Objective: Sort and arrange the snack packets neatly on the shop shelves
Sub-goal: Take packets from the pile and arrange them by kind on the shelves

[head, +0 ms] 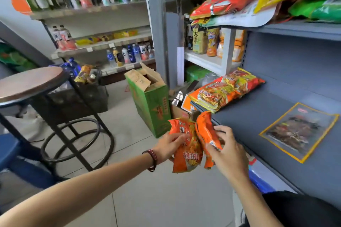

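The left hand grips an orange plastic noodle packet with a printed front, its fingers curled over the packet's left edge. The right hand pinches a second orange packet by its lower part, with thumb and fingers closed on the wrapper. Both packets are in the air and touch each other, just in front of the edge of the grey-blue metal shelf and not yet on it. They stand nearly upright, side by side. I think this is to bring them together into one bundle before they are laid down (the second one does not show its printed front, so it may need turning). Further back on the same shelf lies a stack of orange and yellow noodle packets that look like the same kind, so these two probably belong there. A flat clear packet with a yellow border lies alone, well apart from the stack. On the floor stands an open green cardboard box.
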